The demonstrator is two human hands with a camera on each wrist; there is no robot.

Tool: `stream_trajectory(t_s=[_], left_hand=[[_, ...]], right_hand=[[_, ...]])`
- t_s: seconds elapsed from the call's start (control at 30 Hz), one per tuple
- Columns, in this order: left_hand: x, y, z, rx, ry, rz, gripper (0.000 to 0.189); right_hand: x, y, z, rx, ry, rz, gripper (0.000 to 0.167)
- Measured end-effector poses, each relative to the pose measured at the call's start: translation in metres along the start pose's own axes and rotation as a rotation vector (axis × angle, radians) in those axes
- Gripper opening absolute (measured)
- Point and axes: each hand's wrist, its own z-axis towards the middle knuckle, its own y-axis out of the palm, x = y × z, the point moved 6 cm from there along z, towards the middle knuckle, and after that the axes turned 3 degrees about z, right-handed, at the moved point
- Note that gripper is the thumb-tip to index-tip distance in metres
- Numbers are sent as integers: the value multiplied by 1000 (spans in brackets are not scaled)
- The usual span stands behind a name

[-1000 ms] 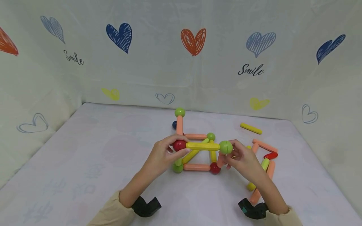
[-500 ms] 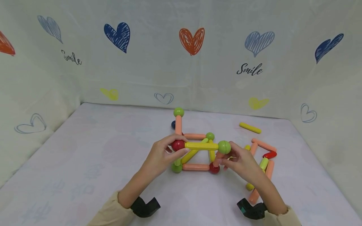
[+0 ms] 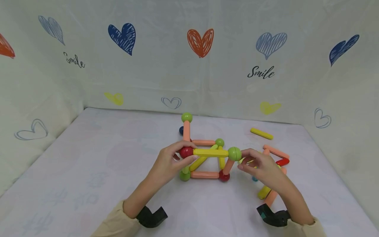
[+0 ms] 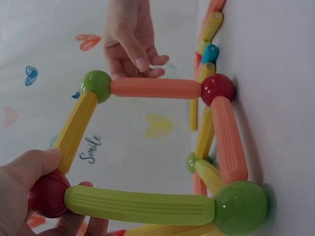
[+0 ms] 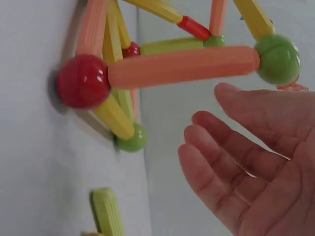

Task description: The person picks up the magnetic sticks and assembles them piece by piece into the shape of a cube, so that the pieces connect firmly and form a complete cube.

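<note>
A box-like frame of magnetic rods and balls stands mid-table. My left hand (image 3: 167,163) grips its upper red ball (image 3: 186,152), thumb and fingers round it. From that ball a yellow rod (image 3: 211,152) runs across to a green ball (image 3: 235,154). Under the green ball, a leaning orange rod (image 4: 155,88) reaches down to a lower red ball (image 3: 224,175). A curved light green rod (image 4: 140,205) descends from the gripped ball to another green ball (image 4: 241,207). Beside the right upper corner, my right hand (image 3: 263,168) holds nothing, fingers loosely bent; its thumb (image 5: 229,93) is close to the orange rod.
Loose orange, yellow and green rods lie right of the frame, partly behind my right arm, with a red piece (image 3: 282,162). A lone yellow rod (image 3: 262,133) lies farther back. At the frame's rear stand a green-topped orange post (image 3: 186,131) and a dark blue ball (image 3: 181,130).
My right hand has let go of the leaning orange rod and moved a little to the right. The left hand keeps its grip on the red ball.
</note>
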Motion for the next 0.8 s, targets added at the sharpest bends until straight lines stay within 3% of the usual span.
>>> stream_trajectory(t_s=[0.13,0.27,0.4,0.5,0.8], left_hand=[[0,0,0,-2,-4,2,27],[-1,0,0,-4,-14,6,27],[-1,0,0,-6,-22,8,28],[-1,0,0,-6,-25,8,28],[-1,1,0,-8,-14,3,28]], right_hand=[[13,-13,-2,-10,-23,-104,22],[35,-20,-5,-59,46,-158,19],[59,-20,-7,-118,153,-147,16],[71,-17,-8,-149,186,-132,19],[80,-8,-5,-164,163,-231,21]])
